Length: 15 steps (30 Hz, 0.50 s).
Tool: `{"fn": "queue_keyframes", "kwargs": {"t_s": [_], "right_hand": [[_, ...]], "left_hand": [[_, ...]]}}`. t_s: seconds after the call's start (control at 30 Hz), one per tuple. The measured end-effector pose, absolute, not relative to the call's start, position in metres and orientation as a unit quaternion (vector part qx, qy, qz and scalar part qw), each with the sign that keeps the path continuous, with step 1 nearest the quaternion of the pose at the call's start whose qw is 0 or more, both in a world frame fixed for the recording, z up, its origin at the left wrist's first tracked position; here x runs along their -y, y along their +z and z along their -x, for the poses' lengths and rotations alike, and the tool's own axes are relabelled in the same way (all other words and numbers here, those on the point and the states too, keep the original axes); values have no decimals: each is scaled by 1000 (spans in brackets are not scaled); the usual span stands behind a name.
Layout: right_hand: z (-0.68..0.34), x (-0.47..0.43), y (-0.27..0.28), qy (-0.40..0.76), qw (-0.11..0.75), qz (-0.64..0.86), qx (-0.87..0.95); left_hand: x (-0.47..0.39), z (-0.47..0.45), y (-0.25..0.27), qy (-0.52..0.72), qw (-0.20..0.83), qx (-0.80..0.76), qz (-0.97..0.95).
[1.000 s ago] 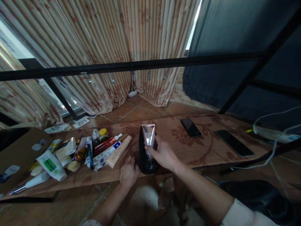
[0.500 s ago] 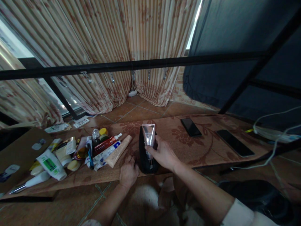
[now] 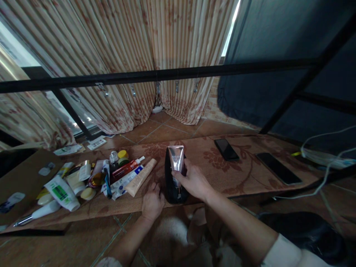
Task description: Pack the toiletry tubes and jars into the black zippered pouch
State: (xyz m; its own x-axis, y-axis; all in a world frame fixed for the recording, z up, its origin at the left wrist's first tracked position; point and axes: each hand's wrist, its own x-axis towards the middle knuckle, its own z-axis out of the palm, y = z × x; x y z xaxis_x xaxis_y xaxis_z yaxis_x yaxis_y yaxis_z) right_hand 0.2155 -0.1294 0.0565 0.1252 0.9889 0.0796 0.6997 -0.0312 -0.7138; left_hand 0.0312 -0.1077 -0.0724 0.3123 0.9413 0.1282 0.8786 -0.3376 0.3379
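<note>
Between thumb and fingers, my right hand (image 3: pixel 193 180) grips a shiny pinkish metallic squeeze tube (image 3: pixel 176 157), its flat end up. The tube's lower part sits within an upright black pouch (image 3: pixel 169 185) on the cloth-covered bench. My left hand (image 3: pixel 152 202) rests on the cloth just left of the pouch, its fingers loosely bent and holding nothing visible. Close beyond it lie a beige tube (image 3: pixel 141 178), a white and blue tube (image 3: pixel 125 183) and a red bottle with a white tip (image 3: pixel 126 168).
Leftward are a white and green tube (image 3: pixel 61 193), several jars and bottles, and a cardboard box (image 3: pixel 25 174). Two phones lie on the right, one nearer the middle (image 3: pixel 226 150), the other farther right (image 3: pixel 278 168), near a white cable (image 3: pixel 319 189). A black rail (image 3: pixel 155 75) crosses behind the bench.
The view has shifted very slightly. Both hands, the tube and the pouch stay practically where they were.
</note>
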Motion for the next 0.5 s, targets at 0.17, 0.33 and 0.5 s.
{"fn": "queue_keyframes", "kwargs": {"t_s": [0.17,0.33,0.5], "right_hand": [[-216,130,58,234,315,680,620],[-215,130,59,232,311,684,618],[-215,130,59,234,309,687,614]], "left_hand": [[107,-31,-72,149,101,-566,-805],[107,-30,-73,155,98,-562,-806],[108,-30,-74,155,92,-563,-807]]}}
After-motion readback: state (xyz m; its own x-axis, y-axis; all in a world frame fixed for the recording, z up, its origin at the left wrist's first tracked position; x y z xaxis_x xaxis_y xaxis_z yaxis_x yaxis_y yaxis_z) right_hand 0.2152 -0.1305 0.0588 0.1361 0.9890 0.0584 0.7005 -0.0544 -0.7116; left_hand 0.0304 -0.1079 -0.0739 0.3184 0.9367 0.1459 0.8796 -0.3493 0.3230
